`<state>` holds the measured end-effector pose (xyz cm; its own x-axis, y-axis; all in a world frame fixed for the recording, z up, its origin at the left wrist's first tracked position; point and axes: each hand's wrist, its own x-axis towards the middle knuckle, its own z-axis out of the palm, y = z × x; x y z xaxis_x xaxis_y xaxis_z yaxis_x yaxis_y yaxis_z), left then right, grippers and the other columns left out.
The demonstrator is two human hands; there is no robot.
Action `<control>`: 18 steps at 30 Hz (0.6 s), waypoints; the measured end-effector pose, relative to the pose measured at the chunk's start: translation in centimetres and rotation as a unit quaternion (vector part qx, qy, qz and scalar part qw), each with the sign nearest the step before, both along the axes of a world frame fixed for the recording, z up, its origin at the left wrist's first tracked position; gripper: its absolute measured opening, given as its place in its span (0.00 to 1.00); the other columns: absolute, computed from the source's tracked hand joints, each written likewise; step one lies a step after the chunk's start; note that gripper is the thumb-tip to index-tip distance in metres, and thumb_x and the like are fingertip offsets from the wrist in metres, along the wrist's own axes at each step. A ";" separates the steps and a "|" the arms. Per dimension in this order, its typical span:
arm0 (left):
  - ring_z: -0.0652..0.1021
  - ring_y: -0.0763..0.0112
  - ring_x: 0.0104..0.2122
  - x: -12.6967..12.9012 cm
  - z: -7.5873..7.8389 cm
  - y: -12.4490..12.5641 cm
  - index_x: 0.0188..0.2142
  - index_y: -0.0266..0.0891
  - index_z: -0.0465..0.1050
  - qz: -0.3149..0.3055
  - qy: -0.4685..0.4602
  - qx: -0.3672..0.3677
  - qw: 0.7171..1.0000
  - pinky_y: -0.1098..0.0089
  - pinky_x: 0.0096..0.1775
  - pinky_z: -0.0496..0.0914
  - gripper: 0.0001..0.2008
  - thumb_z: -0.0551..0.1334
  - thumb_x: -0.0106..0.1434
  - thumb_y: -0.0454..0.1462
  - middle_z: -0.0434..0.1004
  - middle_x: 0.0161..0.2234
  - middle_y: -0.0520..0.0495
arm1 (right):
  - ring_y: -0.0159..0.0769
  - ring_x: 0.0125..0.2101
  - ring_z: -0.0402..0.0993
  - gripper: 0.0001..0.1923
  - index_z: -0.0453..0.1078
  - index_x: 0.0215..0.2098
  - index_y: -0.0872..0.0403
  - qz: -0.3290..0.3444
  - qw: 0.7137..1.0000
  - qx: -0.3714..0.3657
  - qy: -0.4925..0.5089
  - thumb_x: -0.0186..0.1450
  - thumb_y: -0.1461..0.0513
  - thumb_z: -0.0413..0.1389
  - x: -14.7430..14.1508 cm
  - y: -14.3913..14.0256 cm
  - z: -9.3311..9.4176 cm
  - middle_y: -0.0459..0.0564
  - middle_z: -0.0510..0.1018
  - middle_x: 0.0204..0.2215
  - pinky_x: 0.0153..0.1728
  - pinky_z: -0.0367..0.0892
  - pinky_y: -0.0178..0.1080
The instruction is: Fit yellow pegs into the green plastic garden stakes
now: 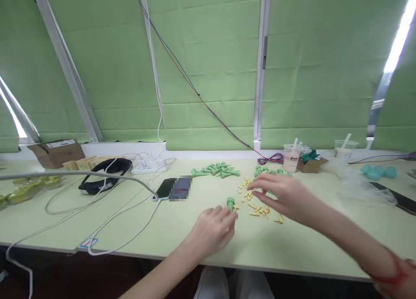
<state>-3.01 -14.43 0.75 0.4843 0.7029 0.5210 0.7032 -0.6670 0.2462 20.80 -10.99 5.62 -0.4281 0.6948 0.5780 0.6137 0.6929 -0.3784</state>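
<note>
Approx. mid-job, we judge: left hand (212, 229) grips one green plastic cone (230, 202); right hand (281, 196), open, over loose yellow plastic pegs (260, 211); finished green cones (216, 169) far on worktop (162, 234).

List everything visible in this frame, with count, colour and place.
green cone pieces: a pile, green, table centre rear
yellow small pieces: many, yellow, scattered under the right hand
phone: one, black, centre, cabled
headset: one, black, left
cardboard box: one, brown, far left
drink cups: two, clear, right rear
table: one, pale green
left hand: holds one green piece
right hand: over the yellow pieces, fingers spread
</note>
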 end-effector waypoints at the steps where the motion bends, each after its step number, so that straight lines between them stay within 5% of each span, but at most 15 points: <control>1: 0.74 0.66 0.33 0.3 -0.2 2.4 0.42 0.46 0.71 0.035 0.010 -0.050 0.998 0.67 0.35 0.66 0.13 0.52 0.61 0.42 0.73 0.36 0.46 | 0.33 0.33 0.72 0.09 0.72 0.38 0.48 0.013 0.999 -0.008 -0.049 0.63 0.62 0.51 -0.6 1.0 -0.8 0.47 0.74 0.39 0.36 0.65 0.36; 4: 0.74 0.63 0.36 0.6 -2.1 7.9 0.47 0.44 0.69 0.131 -0.060 -0.180 0.973 0.67 0.35 0.65 0.20 0.54 0.58 0.49 0.71 0.40 0.45 | 0.34 0.33 0.73 0.16 0.73 0.38 0.49 0.005 0.984 -0.042 -0.176 0.58 0.71 0.49 -2.7 4.6 -4.2 0.48 0.75 0.40 0.32 0.62 0.34; 7: 0.72 0.63 0.35 0.2 -4.2 11.1 0.47 0.40 0.71 0.115 -0.120 -0.249 0.954 0.67 0.37 0.64 0.25 0.59 0.53 0.49 0.72 0.35 0.45 | 0.35 0.36 0.72 0.18 0.73 0.36 0.52 -0.019 0.968 -0.073 -0.241 0.53 0.74 0.50 -3.9 7.8 -6.8 0.50 0.75 0.39 0.31 0.60 0.32; 13: 0.65 0.76 0.19 0.2 -5.6 13.9 0.26 0.35 0.73 0.006 -0.218 -0.413 0.884 0.73 0.23 0.59 0.09 0.65 0.46 0.39 0.64 0.19 0.53 | 0.34 0.32 0.71 0.15 0.74 0.26 0.54 -0.033 0.960 -0.089 -0.264 0.53 0.74 0.48 -3.9 10.9 -8.1 0.49 0.76 0.30 0.27 0.54 0.32; 18: 0.66 0.77 0.16 0.9 -5.2 14.8 0.29 0.33 0.71 -0.009 -0.271 -0.489 0.829 0.73 0.19 0.61 0.11 0.62 0.49 0.39 0.65 0.19 0.52 | 0.34 0.33 0.70 0.18 0.74 0.32 0.51 -0.025 0.974 -0.076 -0.211 0.52 0.73 0.48 -3.9 11.7 -9.4 0.48 0.75 0.30 0.28 0.55 0.32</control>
<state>-2.07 0.34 -4.47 0.3809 0.9125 -0.1490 0.3037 0.0288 0.9523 16.87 0.73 -3.73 -0.5692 0.7842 0.2472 0.7681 0.6144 -0.1804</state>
